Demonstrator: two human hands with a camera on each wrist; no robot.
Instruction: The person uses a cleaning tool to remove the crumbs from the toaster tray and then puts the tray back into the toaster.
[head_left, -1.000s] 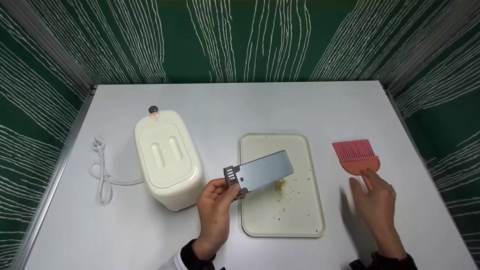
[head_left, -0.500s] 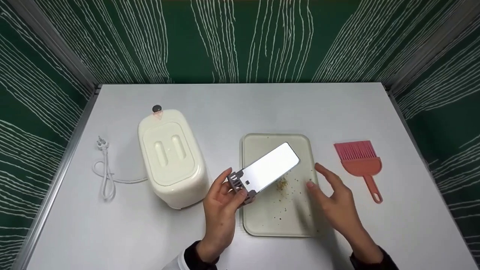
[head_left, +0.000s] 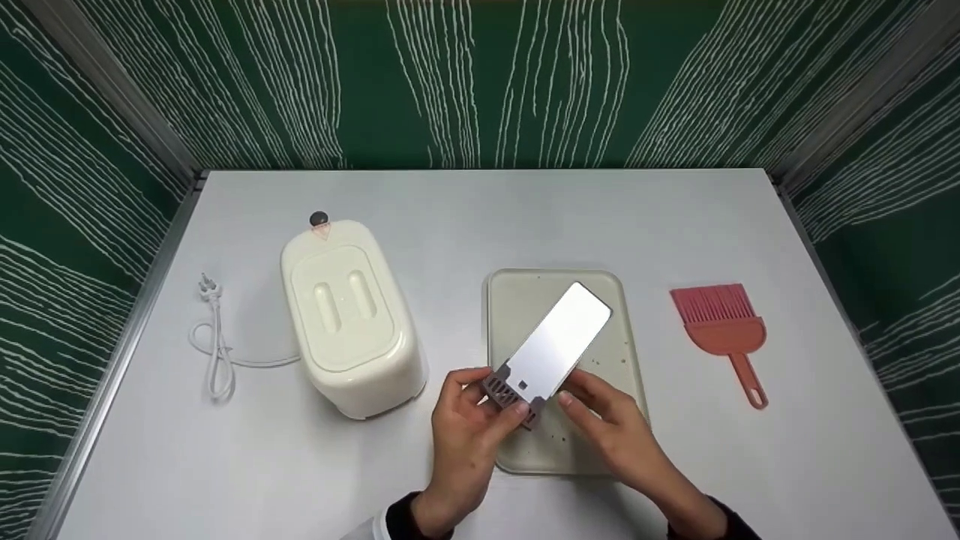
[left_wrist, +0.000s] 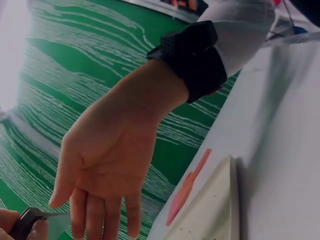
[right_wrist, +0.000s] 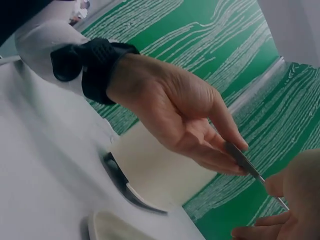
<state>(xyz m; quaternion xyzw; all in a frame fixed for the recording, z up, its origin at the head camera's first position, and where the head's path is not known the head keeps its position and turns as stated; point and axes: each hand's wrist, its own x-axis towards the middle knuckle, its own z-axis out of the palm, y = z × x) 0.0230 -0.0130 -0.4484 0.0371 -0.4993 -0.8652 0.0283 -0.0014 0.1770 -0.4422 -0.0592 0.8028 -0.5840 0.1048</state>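
Observation:
My left hand [head_left: 472,442] grips the grey slotted handle of a shiny metal crumb tray [head_left: 562,337]. This crumb tray slants up to the right above a flat cream tray [head_left: 551,463]. In the right wrist view, the left hand [right_wrist: 180,110] pinches the handle between thumb and fingers. My right hand [head_left: 622,439] is at the crumb tray's lower right edge, thumb apart from the fingers. The left wrist view shows the right hand [left_wrist: 110,160] with straight fingers near the metal edge; whether it touches is unclear. Dark crumbs lie on the flat tray, partly hidden by the crumb tray.
A cream toaster [head_left: 345,307] with a lid on top stands to the left. Its white cord with plug [head_left: 214,337] lies loosely coiled beside it. On the right lies a coral hand brush [head_left: 724,341]. Green walls with white streaks [head_left: 480,82] enclose the table.
My right hand has left the brush and come over to the crumb tray. My left hand has moved right and toward me, turning the crumb tray to a steeper slant.

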